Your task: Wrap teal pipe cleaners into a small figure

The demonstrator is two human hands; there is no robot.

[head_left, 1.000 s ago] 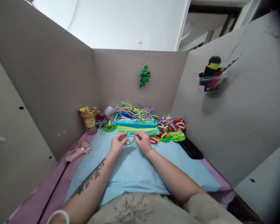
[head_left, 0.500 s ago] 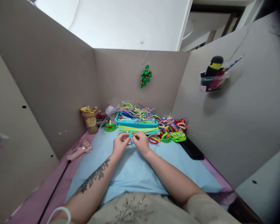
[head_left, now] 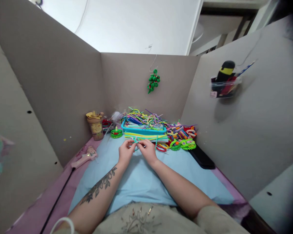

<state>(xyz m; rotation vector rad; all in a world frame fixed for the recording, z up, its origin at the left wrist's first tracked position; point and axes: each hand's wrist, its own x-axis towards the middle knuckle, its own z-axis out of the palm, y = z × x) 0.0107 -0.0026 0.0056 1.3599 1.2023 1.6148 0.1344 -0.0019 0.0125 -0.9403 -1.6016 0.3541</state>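
Left hand (head_left: 125, 152) and right hand (head_left: 148, 151) meet over the light blue mat (head_left: 141, 178), fingertips of both pinching a small teal fuzzy pipe-cleaner piece (head_left: 136, 141) held between them just above the mat. Right behind it: blue plastic tray (head_left: 143, 130) piled with mixed-colour pipe cleaners. Green coiled pipe-cleaner figure (head_left: 116, 133) left of tray, bright coiled figures (head_left: 183, 138) to its right. Pink glue gun (head_left: 84, 157) lies off the mat's left edge; tan cup (head_left: 95, 125) in the corner; green bead cluster (head_left: 153, 81) hangs on the back wall.
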